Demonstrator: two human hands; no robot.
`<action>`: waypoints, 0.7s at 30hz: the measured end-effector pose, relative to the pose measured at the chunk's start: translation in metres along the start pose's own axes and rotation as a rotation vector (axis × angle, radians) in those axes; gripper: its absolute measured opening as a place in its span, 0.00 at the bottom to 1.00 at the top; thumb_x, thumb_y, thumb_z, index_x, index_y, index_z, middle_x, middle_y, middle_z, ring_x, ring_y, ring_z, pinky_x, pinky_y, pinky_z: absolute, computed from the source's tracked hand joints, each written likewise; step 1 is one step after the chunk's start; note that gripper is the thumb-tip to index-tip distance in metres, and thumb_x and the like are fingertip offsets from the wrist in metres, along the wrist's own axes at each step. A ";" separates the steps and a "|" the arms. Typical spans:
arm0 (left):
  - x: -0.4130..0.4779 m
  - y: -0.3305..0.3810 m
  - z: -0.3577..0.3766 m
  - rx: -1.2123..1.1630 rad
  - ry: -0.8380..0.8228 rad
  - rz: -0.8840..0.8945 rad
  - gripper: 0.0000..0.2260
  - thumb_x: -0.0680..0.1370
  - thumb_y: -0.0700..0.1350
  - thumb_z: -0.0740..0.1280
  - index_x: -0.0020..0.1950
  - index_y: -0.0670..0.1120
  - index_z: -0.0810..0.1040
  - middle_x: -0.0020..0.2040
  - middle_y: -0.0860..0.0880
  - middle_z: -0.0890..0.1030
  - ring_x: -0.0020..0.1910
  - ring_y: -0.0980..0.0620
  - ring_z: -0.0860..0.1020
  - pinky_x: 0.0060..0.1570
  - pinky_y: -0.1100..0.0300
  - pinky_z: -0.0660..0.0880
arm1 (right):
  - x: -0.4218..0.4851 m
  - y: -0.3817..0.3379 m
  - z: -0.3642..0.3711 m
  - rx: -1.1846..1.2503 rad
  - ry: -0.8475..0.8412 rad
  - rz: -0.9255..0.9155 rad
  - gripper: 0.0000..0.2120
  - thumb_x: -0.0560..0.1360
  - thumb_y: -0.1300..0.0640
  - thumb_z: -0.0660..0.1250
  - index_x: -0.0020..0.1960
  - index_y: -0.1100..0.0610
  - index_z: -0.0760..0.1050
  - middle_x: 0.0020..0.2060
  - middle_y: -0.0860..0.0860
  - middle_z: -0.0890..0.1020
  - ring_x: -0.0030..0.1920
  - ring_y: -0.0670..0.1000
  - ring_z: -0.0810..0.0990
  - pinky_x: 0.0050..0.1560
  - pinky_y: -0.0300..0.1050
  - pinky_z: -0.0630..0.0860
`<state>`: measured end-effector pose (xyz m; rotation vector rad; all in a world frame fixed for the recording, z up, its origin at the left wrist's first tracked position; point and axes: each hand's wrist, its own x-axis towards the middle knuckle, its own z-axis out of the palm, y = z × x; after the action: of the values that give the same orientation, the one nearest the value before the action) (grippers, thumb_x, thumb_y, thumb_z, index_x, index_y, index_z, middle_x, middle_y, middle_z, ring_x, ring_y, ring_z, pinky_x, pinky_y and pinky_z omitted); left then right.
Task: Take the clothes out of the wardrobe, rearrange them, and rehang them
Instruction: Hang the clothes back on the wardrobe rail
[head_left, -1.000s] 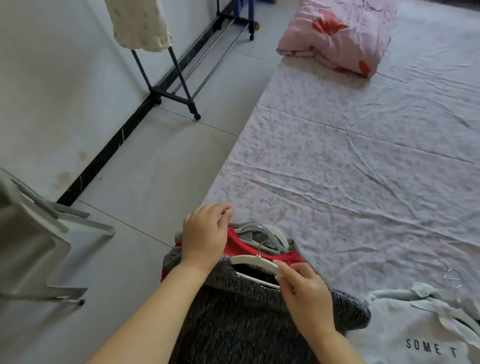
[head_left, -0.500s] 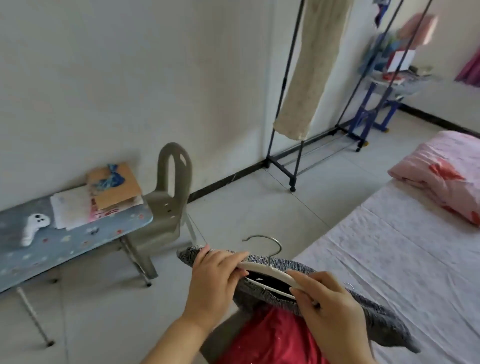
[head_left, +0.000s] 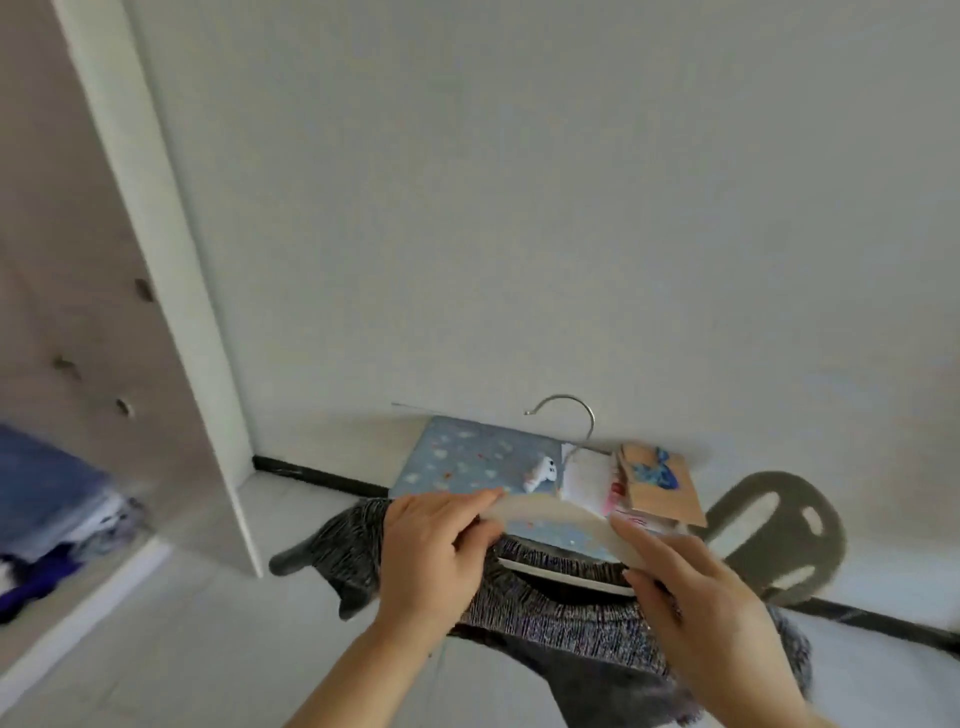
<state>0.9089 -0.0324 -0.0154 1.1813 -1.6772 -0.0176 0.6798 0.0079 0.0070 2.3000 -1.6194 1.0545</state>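
**Both hands hold a hanger carrying a grey knit garment**

Nearest the camera, two bare forearms rise from the bottom edge. The left hand (head_left: 434, 558) closes its grip on the left arm of a white hanger (head_left: 558, 517), fingers curled over the top and thumb beneath. The right hand (head_left: 698, 597) closes its grip on the hanger's right arm, fingers laid along it. The hanger spans the gap between the two hands, its metal hook (head_left: 566, 415) standing up above the middle.

A grey knit garment (head_left: 550, 608) hangs on the hanger, its neckline just below the bar between the hands; one sleeve sticks out to the left past the left hand, and the body drops under the right forearm.

Behind the hands stands a blue patterned counter (head_left: 457, 462) holding a small white object (head_left: 696, 473), folded papers and a brown card (head_left: 662, 486). A grey chair (head_left: 779, 540) sits to its right. At far left is an open wardrobe (head_left: 156, 260) with blurred blue clothes (head_left: 47, 493) inside. A pale wall (head_left: 519, 182) fills the background.
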 end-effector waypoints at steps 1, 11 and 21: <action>0.003 -0.020 -0.026 0.043 0.018 -0.033 0.11 0.70 0.52 0.66 0.50 0.53 0.81 0.37 0.58 0.82 0.36 0.58 0.78 0.43 0.53 0.74 | 0.017 -0.022 0.017 0.035 -0.004 -0.056 0.33 0.63 0.64 0.77 0.62 0.45 0.71 0.43 0.46 0.81 0.34 0.48 0.80 0.27 0.41 0.77; 0.012 -0.168 -0.226 0.454 0.283 -0.289 0.13 0.72 0.55 0.62 0.53 0.55 0.80 0.37 0.59 0.81 0.35 0.61 0.75 0.41 0.60 0.71 | 0.159 -0.214 0.171 0.336 -0.072 -0.559 0.18 0.72 0.50 0.59 0.61 0.44 0.73 0.38 0.44 0.78 0.28 0.44 0.74 0.26 0.31 0.68; 0.081 -0.293 -0.343 0.745 0.423 -0.521 0.13 0.70 0.52 0.67 0.53 0.55 0.82 0.40 0.58 0.81 0.40 0.57 0.77 0.45 0.58 0.72 | 0.300 -0.362 0.311 0.559 -0.102 -0.799 0.20 0.69 0.48 0.58 0.61 0.40 0.70 0.34 0.43 0.74 0.24 0.44 0.70 0.21 0.32 0.67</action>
<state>1.3616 -0.0682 0.0486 1.9888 -0.9721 0.5354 1.1914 -0.2251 0.0563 2.9453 -0.2914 1.2527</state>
